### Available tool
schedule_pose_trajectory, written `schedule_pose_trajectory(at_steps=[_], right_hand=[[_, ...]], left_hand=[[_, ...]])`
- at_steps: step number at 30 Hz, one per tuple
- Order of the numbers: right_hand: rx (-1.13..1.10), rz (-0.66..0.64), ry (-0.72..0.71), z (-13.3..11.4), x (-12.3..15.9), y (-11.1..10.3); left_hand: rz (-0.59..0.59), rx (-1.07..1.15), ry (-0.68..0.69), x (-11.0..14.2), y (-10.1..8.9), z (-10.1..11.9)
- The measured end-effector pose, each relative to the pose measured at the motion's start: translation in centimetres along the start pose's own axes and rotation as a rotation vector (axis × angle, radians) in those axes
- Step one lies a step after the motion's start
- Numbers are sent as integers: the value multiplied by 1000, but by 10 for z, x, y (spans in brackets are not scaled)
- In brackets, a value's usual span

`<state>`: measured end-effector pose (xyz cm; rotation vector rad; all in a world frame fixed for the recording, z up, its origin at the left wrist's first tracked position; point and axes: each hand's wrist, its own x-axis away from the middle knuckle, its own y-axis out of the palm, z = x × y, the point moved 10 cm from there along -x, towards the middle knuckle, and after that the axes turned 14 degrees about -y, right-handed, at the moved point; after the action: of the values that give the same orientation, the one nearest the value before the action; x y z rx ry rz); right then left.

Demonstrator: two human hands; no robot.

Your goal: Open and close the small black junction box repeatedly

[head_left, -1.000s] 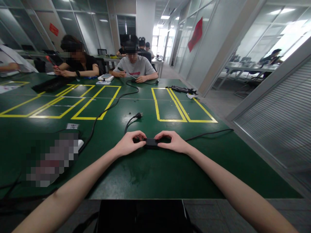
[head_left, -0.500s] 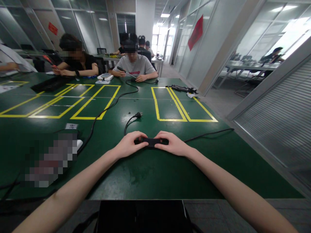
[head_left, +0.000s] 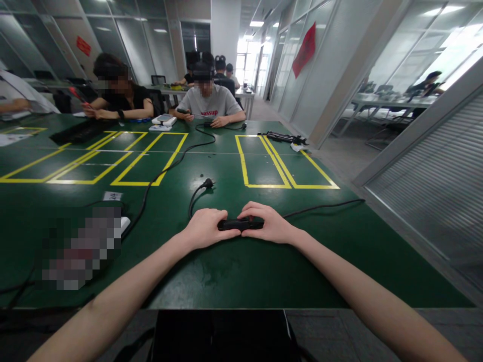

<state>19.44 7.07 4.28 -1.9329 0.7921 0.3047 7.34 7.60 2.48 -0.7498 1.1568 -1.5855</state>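
Observation:
Near the front middle of the green table (head_left: 234, 281), a long black power adapter (head_left: 237, 225) is held between my two hands. My left hand (head_left: 204, 229) closes on its left end, thumb along the near side. From the other end, my right hand (head_left: 274, 224) grips it with thumb and fingers curled round. A short cord with a black plug (head_left: 207, 184) curves out from behind my left hand. On the right, a thin black cable (head_left: 324, 206) runs from behind my right hand toward the table's right edge.
A blurred-out object (head_left: 85, 251) lies at the left, beside a long black cord (head_left: 145, 196). Yellow tape rectangles (head_left: 264, 186) mark the table. A folded black tripod-like item (head_left: 285, 138) lies at the far right. Across the table, people sit; one in a grey shirt (head_left: 211, 103) handles a tool.
The adapter has turned slightly, its left end now lower and nearer my left palm. My left hand has shifted a little right, and the plug has moved slightly left.

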Motion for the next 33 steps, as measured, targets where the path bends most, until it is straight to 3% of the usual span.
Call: schedule_pose_trajectory(at_steps=[10, 23, 28, 33], right_hand=[[126, -111, 13, 5, 4, 14], [233, -167, -68, -3, 2, 14], [294, -187, -26, -1, 1, 13], [353, -207, -88, -7, 1, 15]], left_hand=[[110, -118, 220, 8, -3, 18], [53, -194, 219, 11, 7, 21], [68, -176, 253, 11, 7, 21], [86, -148, 265, 13, 5, 22]])
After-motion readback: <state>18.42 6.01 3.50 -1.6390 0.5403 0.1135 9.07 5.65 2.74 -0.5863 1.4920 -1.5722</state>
